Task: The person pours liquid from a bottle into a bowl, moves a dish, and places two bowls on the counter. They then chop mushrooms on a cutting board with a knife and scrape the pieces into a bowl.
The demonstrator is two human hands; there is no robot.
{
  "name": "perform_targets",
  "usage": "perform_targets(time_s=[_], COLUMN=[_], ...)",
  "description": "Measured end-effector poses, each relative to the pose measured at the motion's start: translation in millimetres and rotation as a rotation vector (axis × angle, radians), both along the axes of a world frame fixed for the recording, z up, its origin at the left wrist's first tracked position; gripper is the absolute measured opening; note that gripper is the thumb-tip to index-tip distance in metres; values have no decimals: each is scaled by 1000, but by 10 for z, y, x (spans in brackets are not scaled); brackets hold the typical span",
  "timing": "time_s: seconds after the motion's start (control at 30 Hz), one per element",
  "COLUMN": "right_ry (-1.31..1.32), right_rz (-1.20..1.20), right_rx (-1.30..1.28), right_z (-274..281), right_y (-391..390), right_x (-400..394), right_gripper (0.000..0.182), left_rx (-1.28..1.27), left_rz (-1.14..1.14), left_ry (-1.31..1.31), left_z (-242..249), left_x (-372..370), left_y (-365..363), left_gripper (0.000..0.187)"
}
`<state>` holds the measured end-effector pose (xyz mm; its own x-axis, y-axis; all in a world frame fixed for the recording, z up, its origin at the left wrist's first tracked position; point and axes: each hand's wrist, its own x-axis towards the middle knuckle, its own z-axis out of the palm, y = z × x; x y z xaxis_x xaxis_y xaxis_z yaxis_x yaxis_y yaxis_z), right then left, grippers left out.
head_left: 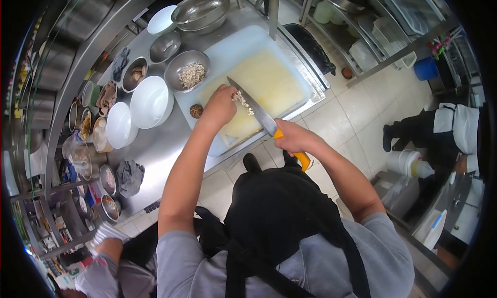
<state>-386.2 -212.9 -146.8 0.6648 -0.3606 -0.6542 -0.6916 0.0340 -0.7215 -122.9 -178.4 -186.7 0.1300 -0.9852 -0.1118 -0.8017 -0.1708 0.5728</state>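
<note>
My right hand (296,137) is wrapped round the orange handle of a kitchen knife (261,114), whose blade lies over the cutting board (282,65) and points away to the left. Close to the blade's tip, my left hand (219,107) rests on the board with its fingers curled in. Whatever they hold is hidden. Small pale chopped bits (243,102) lie between that hand and the blade. A whole brown mushroom (196,111) sits left of my left hand. Beyond it, a steel bowl (173,65) contains similar chopped pieces.
White bowls (151,102) and smaller steel bowls (164,47) line the counter's left side. One steel bowl holds whole mushrooms (137,73). A grey cloth (130,178) lies nearer. Other people stand at lower left (116,272) and right (458,124). Metal shelves (383,34) stand across the aisle.
</note>
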Motion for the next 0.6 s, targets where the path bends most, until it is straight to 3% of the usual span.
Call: perform_targets(time_s=[0.3, 0.47, 0.6], right_ry=[-41, -111, -113], right_rz=[97, 158, 164], right_rx=[30, 65, 119], right_z=[-74, -156, -134], right_y=[-13, -108, -175], right_x=[-56, -68, -64], right_gripper=[42, 47, 40], left_rx=[-104, -102, -144], left_rz=[285, 358, 433], left_ry=[52, 101, 143], left_z=[67, 56, 41], left_x=[-556, -620, -660], left_y=[401, 424, 398], left_gripper=[56, 54, 45])
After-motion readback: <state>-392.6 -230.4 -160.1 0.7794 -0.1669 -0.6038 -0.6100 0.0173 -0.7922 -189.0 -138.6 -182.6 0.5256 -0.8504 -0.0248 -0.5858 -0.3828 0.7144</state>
